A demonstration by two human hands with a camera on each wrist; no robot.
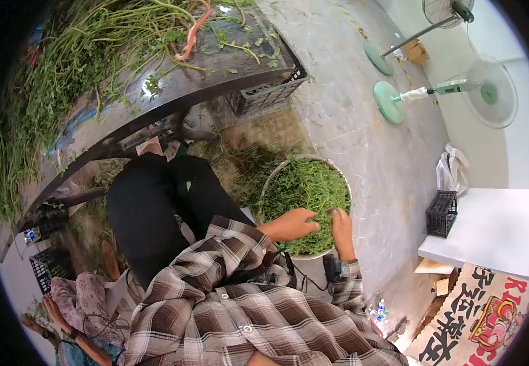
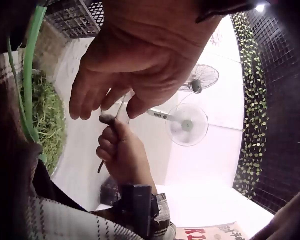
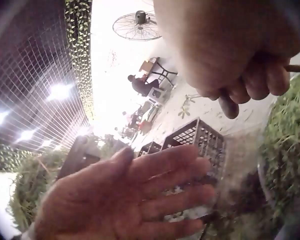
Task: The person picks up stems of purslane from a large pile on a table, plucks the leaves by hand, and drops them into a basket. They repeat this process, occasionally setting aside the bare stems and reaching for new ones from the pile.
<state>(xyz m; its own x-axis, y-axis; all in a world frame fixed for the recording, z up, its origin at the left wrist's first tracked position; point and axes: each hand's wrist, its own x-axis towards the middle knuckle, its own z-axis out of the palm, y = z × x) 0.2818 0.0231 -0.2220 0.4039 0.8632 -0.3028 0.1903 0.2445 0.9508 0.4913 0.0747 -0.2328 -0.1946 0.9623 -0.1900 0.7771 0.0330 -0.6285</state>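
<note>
My left hand (image 1: 295,224) is held over a round tub (image 1: 350,194) heaped with picked leafy greens (image 1: 307,189). Its fingers look straight and the palm bare in the left wrist view. Facing it, my right hand (image 1: 342,229) is curled over the tub's right side. From the little-finger side of that fist pokes a thin brownish stem (image 3: 297,68), its middle hidden by the fingers. Past the thumb, a small leafy sprig (image 3: 185,106) shows in the right wrist view. The thumb tip (image 2: 107,119) looks dark.
Long-stemmed greens (image 1: 112,55) pile on the dark table (image 1: 173,100) at upper left, with a pink strip on them. A black crate (image 1: 270,94) stands beneath its edge. Two fans (image 1: 389,102) stand right. Another person's hands (image 1: 60,314) appear lower left.
</note>
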